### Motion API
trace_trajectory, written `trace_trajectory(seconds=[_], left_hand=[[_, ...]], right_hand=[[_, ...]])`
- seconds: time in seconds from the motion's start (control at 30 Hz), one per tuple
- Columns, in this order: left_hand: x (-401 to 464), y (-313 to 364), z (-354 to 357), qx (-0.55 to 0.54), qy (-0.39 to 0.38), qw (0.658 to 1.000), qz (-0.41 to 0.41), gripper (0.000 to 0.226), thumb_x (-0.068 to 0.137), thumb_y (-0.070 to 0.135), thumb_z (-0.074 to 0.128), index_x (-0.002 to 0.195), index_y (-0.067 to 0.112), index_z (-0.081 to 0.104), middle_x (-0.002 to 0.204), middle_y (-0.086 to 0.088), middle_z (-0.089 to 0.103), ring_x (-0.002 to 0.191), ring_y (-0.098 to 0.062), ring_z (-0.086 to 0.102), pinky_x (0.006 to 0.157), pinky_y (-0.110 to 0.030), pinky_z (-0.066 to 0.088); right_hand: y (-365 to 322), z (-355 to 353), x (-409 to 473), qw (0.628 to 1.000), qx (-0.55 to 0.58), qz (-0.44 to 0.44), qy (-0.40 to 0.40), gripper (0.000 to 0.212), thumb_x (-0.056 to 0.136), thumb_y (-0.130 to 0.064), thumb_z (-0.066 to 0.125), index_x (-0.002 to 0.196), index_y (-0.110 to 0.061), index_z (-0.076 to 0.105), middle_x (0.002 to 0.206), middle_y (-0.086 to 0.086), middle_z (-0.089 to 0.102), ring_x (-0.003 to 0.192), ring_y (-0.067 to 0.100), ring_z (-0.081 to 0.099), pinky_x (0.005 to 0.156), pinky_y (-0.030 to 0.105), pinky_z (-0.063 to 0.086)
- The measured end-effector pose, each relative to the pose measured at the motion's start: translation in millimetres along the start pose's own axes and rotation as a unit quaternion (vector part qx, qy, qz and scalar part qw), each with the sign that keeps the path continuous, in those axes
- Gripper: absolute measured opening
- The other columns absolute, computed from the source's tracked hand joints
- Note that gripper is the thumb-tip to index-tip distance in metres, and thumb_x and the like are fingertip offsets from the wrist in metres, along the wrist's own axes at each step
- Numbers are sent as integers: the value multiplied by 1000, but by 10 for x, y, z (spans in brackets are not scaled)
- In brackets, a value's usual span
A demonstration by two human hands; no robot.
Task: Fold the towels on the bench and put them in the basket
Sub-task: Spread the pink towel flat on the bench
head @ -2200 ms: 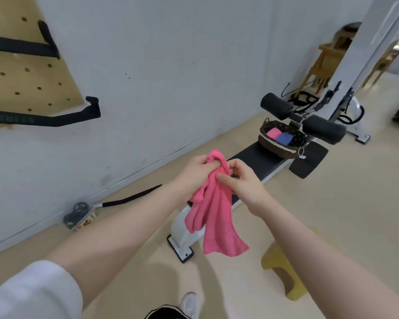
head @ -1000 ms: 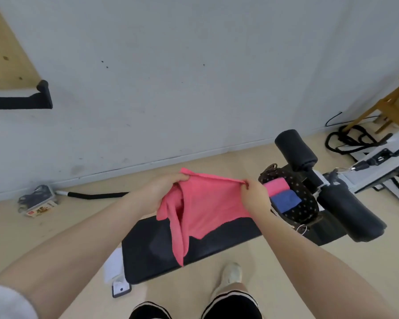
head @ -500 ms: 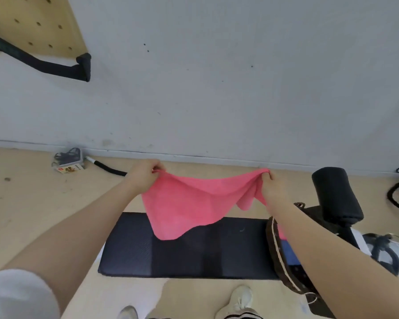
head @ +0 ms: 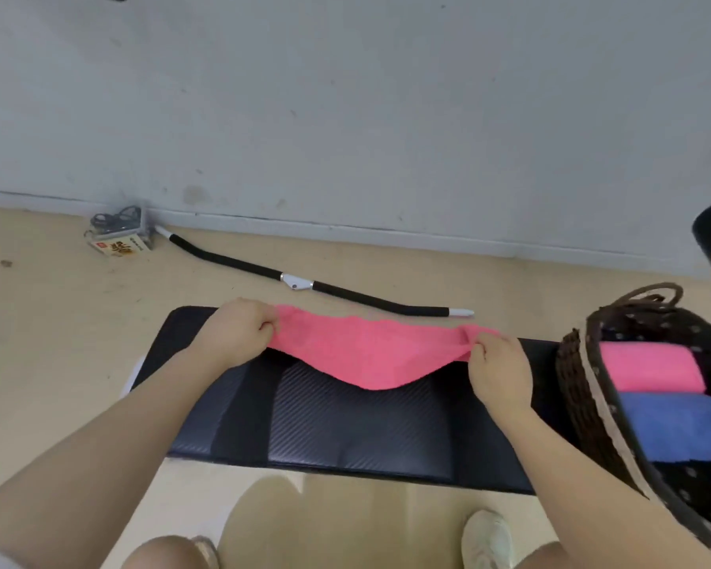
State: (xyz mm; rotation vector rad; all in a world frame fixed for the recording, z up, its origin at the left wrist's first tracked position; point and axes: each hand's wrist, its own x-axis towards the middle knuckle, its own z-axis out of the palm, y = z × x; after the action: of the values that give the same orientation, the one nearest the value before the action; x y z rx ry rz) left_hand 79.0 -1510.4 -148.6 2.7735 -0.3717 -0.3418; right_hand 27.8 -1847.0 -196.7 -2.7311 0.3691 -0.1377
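- Over the black padded bench, the left hand and right hand pinch opposite corners of a soft pink cloth towel.
- It sags limply, likely light; corners suit gripping.
- Beside it, the brown wicker basket waits.

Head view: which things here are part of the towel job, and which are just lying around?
Part of the job:
- pink towel, stretched between the left hand and right hand
- bench
- basket, holding a folded pink towel and a folded blue towel

Lying about:
- black bar on the floor by the wall
- small box beside it
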Motion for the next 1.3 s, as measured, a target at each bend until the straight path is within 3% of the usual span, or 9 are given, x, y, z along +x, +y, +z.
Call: trace_trajectory(seconds=[0.17, 0.23, 0.37, 0.57, 0.7, 0.9, 1.0, 1.13, 1.3], left_hand=[[-228, -103, 429, 102, -13, 995, 3, 39, 85, 8, 42, 51, 24, 36, 58, 2, 46, 64, -22, 46, 62, -35, 43], [-407, -47, 532, 114, -34, 993, 8, 41, 87, 6, 41, 51, 23, 34, 56, 4, 42, 66, -22, 43, 62, -33, 38], [-864, -12, 801, 147, -65, 987, -7, 40, 88, 6, 41, 51, 20, 33, 56, 5, 40, 68, -22, 42, 67, -32, 36], [-1319, 19, 1116, 159, -64, 985, -25, 33, 88, 12, 40, 56, 21, 38, 59, 7, 45, 68, -18, 45, 101, -32, 29], [-1424, -77, 1194, 41, -40, 997, -44, 19, 94, 25, 39, 83, 20, 54, 82, -1, 59, 81, -22, 54, 93, -35, 37], [-1381, -255, 1258, -32, 239, 964, -115, 34, 94, 25, 49, 122, 7, 52, 120, -12, 54, 106, -33, 52, 84, -42, 42], [-1262, -482, 1253, -34, 226, 949, -218, 54, 90, 33, 56, 135, 9, 40, 135, -12, 41, 120, -34, 41, 95, -45, 36], [-1170, -727, 1334, -92, 192, 943, -254, 49, 84, 49, 59, 121, 17, 54, 133, -2, 41, 126, -28, 34, 103, -42, 28], [-1091, -923, 1339, -170, 251, 934, -188, 14, 88, 27, 53, 91, 16, 62, 104, 3, 58, 106, -24, 49, 89, -37, 38]], right_hand=[[232, 149, -308, 982, -62, -158, 78, 34, 72, -18, 26, 47, -11, 49, 46, 11, 49, 48, 26, 40, 51, 34, 33], [332, 135, -551, 963, -139, -226, 55, 24, 69, -18, 26, 47, -19, 36, 41, -1, 31, 44, 23, 28, 53, 29, 26], [496, 122, -1046, 960, -208, -177, -64, 28, 83, -15, 31, 66, -16, 53, 56, -2, 43, 63, 25, 41, 66, 32, 23], [515, 44, -1420, 960, -229, -111, -119, 22, 87, -14, 39, 82, -12, 61, 75, 4, 48, 74, 26, 45, 62, 29, 32], [260, 109, -1372, 952, -237, -77, -180, 26, 86, -8, 38, 100, -11, 60, 105, 11, 60, 91, 29, 55, 69, 30, 38], [-701, 559, -1215, 971, -52, -192, -131, 29, 92, -13, 40, 118, -11, 52, 121, 11, 55, 112, 29, 53, 87, 37, 44], [-1288, 875, -1070, 951, 52, -259, -158, 38, 93, -5, 39, 128, -12, 50, 127, 14, 52, 118, 29, 50, 99, 36, 39], [-1923, 1269, -824, 925, 72, -323, -189, 40, 97, -8, 35, 135, -14, 46, 132, 15, 52, 123, 27, 48, 104, 33, 36], [-2462, 1655, -536, 897, 10, -364, -249, 54, 95, -6, 34, 147, -23, 29, 126, 12, 58, 113, 27, 54, 92, 33, 41]])
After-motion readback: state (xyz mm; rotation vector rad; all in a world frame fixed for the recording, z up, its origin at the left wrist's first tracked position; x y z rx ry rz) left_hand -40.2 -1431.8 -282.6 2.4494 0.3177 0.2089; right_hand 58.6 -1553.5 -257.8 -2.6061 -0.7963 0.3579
